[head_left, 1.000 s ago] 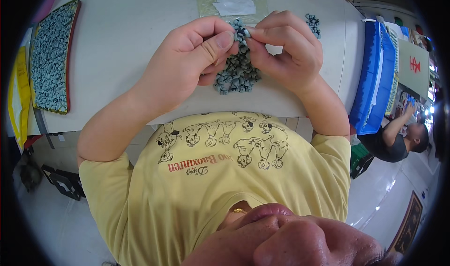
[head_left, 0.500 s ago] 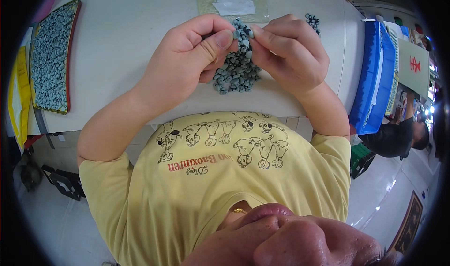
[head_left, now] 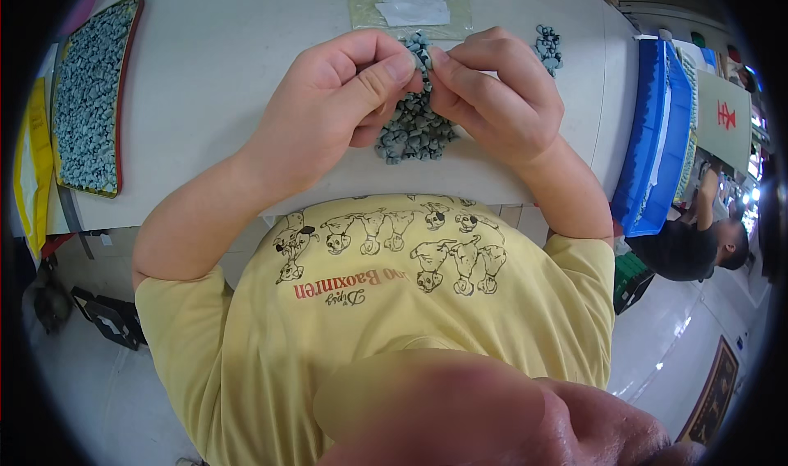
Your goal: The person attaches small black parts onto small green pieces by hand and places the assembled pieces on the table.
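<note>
Above the tabletop, my left hand (head_left: 341,88) and my right hand (head_left: 502,96) are closed in pinches, with fingertips almost meeting. Between them is a small grey-green piece, mostly covered by the fingers; its exact kind is too small to make out. Beneath the hands lies a loose heap of similar small, curved grey-green pieces (head_left: 413,135), some with dark undersides. A smaller cluster of these pieces (head_left: 547,49) rests beyond my right hand.
On the far left stands a red-and-yellow-rimmed tray (head_left: 126,96) full of such pieces, beside a yellow-and-white bag (head_left: 33,166). A clear plastic packet (head_left: 361,10) lies at the back. To the right are a blue bin (head_left: 648,137) and another person in dark clothes (head_left: 673,248).
My right hand has shifted slightly left, its fingertips now closer to those of my left hand. At the far right, the other person's arm and head have moved.
</note>
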Demonstrator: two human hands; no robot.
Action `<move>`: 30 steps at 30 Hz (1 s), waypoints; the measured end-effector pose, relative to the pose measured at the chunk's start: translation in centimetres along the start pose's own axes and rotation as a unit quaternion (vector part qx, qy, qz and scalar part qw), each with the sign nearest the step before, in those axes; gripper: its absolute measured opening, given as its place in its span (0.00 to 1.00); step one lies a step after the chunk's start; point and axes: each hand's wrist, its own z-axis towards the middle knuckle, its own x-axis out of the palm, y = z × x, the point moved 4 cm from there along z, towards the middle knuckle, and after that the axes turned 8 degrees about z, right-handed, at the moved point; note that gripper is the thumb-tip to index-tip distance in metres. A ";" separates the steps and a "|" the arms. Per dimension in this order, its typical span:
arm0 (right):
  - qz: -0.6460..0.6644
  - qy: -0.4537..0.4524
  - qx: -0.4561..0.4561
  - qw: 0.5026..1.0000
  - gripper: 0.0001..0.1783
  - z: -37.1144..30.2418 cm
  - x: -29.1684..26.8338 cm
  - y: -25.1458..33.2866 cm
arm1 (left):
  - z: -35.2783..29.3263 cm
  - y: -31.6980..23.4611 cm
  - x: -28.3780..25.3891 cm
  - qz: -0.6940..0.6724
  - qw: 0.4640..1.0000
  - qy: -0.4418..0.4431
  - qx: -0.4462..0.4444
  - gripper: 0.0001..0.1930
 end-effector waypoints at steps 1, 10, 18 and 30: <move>-0.001 -0.009 0.002 1.000 0.12 0.0 0.0 0.0 | 0.1 -0.1 0.1 0.009 1.000 0.004 0.010 0.10; 0.056 -0.009 0.097 0.994 0.12 0.0 0.5 -0.3 | 0.2 0.1 -0.2 -0.028 1.000 0.009 -0.007 0.10; 0.085 -0.028 0.174 0.981 0.11 0.4 0.7 -1.3 | 0.0 -0.8 -1.0 -0.049 0.998 -0.022 -0.028 0.10; 0.042 -0.052 0.127 0.990 0.11 0.1 1.1 -0.8 | 0.1 -0.5 -0.7 -0.044 0.999 0.006 -0.012 0.10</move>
